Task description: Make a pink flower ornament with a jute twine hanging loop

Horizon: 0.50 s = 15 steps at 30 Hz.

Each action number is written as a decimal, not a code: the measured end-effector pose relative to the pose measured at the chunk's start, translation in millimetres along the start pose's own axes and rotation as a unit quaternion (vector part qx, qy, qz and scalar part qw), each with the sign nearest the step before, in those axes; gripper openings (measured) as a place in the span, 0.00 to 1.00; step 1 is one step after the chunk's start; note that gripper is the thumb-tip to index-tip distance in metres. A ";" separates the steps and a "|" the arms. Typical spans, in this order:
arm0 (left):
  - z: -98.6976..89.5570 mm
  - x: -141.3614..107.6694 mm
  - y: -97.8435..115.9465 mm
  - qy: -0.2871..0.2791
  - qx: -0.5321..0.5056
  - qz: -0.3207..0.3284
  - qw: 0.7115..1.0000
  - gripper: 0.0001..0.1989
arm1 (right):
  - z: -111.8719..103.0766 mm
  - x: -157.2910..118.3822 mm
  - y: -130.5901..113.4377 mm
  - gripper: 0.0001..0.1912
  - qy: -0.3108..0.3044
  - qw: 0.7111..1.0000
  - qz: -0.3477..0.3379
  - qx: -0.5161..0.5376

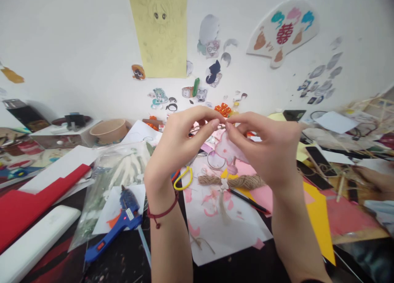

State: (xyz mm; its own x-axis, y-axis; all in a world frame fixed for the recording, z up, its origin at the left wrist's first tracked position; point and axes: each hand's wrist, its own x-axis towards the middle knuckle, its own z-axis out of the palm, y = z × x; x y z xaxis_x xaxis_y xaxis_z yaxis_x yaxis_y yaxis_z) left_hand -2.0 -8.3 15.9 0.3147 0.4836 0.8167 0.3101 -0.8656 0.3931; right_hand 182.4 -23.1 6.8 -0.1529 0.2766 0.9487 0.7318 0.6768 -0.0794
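Note:
My left hand (187, 137) and my right hand (261, 139) are raised over the desk, their fingertips nearly meeting in two pinches. Whatever lies between the fingertips is too small to make out. Just below my right fingers is a pale pink cutout (226, 150) with a darker edge; I cannot tell whether it hangs from them. Beside it shows a thin metal ring (216, 159). Beneath my hands, a bundle of brown twine (246, 181) and a pale tassel (224, 201) lie on white paper (209, 246) with pink scraps.
A blue glue gun (127, 217) lies left of my left forearm, near yellow-handled scissors (184, 179). Further left are a clear plastic bag (104, 172), a white bar-shaped case (40, 238) and red sheets (18, 205). Another person's hand (374, 180) is at far right, near a phone (320, 162).

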 end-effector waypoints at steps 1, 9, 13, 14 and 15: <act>0.0 -0.1 0.1 0.000 -0.003 0.001 1.000 0.07 | 0.2 0.2 -0.1 0.05 0.003 1.000 -0.004 -0.001; 0.6 -0.1 0.1 0.000 -0.016 0.009 1.000 0.07 | -1.5 0.8 -1.3 0.07 0.016 1.000 -0.008 0.003; 0.1 -0.3 0.8 0.000 -0.021 0.009 1.000 0.07 | -2.4 0.6 -1.9 0.07 0.020 1.000 -0.008 0.005; 0.1 -0.3 1.1 0.000 -0.023 0.009 1.000 0.07 | -2.6 0.5 -2.1 0.07 0.021 1.000 -0.008 0.006; 0.1 -0.2 1.5 0.000 -0.023 0.008 1.000 0.07 | -2.7 0.4 -2.2 0.07 0.023 1.000 -0.007 0.008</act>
State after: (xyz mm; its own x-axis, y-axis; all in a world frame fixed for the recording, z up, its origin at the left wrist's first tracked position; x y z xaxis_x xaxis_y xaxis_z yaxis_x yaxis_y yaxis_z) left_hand -1.5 -9.7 16.3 0.3194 0.4695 0.8231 0.2639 -0.8783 0.3986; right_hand 182.5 -26.3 8.2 -0.1319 0.2369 0.9625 0.7188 0.6916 -0.0717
